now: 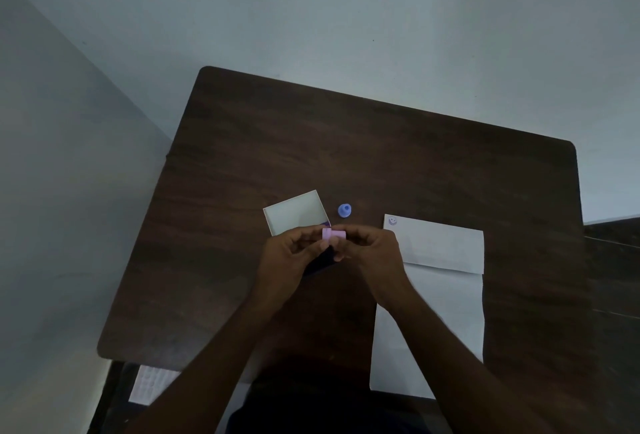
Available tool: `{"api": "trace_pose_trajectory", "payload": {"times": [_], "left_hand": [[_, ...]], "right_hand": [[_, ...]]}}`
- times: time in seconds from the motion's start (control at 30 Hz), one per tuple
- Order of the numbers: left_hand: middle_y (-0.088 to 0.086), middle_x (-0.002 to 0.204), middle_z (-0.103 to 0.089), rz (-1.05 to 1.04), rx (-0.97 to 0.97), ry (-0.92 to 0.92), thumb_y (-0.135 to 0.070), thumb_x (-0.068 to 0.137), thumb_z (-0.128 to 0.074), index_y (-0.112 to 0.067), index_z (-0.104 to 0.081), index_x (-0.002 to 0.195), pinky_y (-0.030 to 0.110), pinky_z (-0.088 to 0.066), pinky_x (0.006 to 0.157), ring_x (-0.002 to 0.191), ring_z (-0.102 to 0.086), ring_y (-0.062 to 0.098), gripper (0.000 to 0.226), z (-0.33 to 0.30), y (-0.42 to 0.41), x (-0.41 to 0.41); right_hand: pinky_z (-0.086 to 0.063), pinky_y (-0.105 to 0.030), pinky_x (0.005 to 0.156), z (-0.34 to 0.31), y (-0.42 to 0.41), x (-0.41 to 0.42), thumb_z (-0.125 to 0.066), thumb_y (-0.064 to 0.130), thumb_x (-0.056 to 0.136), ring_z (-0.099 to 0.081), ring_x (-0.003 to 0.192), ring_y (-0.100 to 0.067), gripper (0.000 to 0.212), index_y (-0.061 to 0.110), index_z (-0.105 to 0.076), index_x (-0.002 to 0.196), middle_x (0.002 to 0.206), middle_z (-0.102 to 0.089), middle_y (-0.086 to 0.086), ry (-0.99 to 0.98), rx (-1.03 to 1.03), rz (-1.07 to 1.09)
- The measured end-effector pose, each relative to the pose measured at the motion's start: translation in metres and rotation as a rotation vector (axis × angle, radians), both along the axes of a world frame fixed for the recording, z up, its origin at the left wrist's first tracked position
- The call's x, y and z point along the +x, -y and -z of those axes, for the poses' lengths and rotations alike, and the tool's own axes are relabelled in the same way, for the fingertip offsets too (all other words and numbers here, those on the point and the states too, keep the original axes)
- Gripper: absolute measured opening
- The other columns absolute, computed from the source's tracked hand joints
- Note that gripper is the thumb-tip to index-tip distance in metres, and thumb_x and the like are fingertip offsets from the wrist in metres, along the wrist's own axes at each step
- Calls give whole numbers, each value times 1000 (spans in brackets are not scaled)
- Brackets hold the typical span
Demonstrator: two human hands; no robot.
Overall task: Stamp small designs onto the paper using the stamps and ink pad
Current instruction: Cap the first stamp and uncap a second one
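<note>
Both my hands meet over the middle of the dark wooden table (pixel 381 156), holding a small pink stamp (pixel 334 234) between their fingertips. My left hand (pixel 287 260) grips its left end and my right hand (pixel 374 257) its right end. A blue stamp (pixel 344 210) stands alone on the table just beyond them. The white paper (pixel 446 253) lies to the right, its top folded over, with one small smiley print (pixel 392 221) in its far left corner. A dark flat thing under my hands is mostly hidden.
An open white box (pixel 294 212) sits just left of the blue stamp, with something purple at its near right corner. A white patterned sheet (pixel 152 385) shows below the table's near left edge. Pale walls stand behind the table.
</note>
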State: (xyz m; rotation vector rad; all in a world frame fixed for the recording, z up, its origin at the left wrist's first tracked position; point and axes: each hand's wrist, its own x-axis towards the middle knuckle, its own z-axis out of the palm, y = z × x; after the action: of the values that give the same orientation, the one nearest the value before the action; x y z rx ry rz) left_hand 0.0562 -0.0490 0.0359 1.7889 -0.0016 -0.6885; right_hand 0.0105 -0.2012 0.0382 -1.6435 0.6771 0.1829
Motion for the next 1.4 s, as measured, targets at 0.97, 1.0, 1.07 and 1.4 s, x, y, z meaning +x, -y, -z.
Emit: {"api": "trace_pose_trajectory", "payload": {"times": [0.97, 1.0, 1.07, 1.4], "left_hand": [[-7, 105, -61, -62, 496, 410, -32, 88, -63, -27, -64, 109, 18, -33, 86, 100, -50, 10, 22, 73, -113, -32], [-8, 104, -60, -63, 526, 439, -31, 88, -63, -28, -64, 109, 16, -31, 84, 99, -49, 9, 22, 73, -113, -32], [-8, 103, -60, -108, 504, 414, -27, 87, -65, -28, -62, 109, 18, -34, 83, 98, -50, 9, 23, 73, -112, -33], [-1, 111, -62, -69, 585, 411, -25, 84, -68, -24, -63, 115, 28, -39, 90, 104, -51, 16, 31, 81, -123, -37]], "right_hand": [[-53, -26, 78, -14, -20, -16, -67, 13, 81, -65, 94, -18, 38, 4, -61, 118, 107, -67, -12, -35, 1034, 24], [-52, -26, 78, -15, -21, -17, -64, 12, 84, -64, 93, -17, 37, 4, -60, 119, 106, -66, -11, -10, 1082, 11], [-52, -25, 78, -19, -22, -17, -59, 10, 87, -62, 92, -17, 33, 3, -58, 120, 107, -65, -12, 23, 1159, 5], [-53, -24, 75, -25, -23, -17, -59, 6, 86, -63, 92, -17, 33, 4, -59, 119, 107, -64, -12, 48, 1182, 35]]}}
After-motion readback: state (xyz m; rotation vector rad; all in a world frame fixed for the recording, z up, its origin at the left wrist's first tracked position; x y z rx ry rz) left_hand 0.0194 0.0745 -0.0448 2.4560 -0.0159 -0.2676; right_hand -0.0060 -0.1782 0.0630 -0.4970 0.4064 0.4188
